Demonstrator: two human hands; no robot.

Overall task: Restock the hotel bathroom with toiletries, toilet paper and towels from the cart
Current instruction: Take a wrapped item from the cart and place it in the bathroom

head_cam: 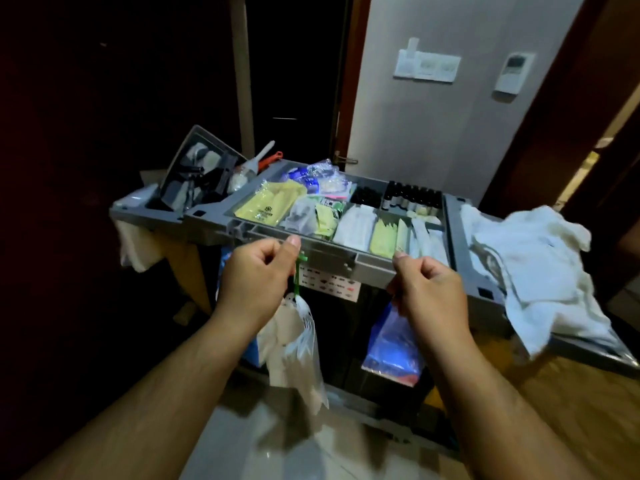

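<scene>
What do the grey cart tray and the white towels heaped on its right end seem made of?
Cart tray: probably moulded plastic, matt grey, with ribbed rim and square sockets. White towels: soft cloth, likely cotton, matt, crumpled in limp folds.

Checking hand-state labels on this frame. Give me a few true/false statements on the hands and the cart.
1. The left hand pinches a green item with white packets hanging below it. True.
2. The right hand holds nothing. False: it grips a blue plastic packet.
3. Small dark bottles stand in a back compartment of the cart tray. True.
4. The white cloths are heaped at the tray's left end. False: they lie at its right end.
</scene>
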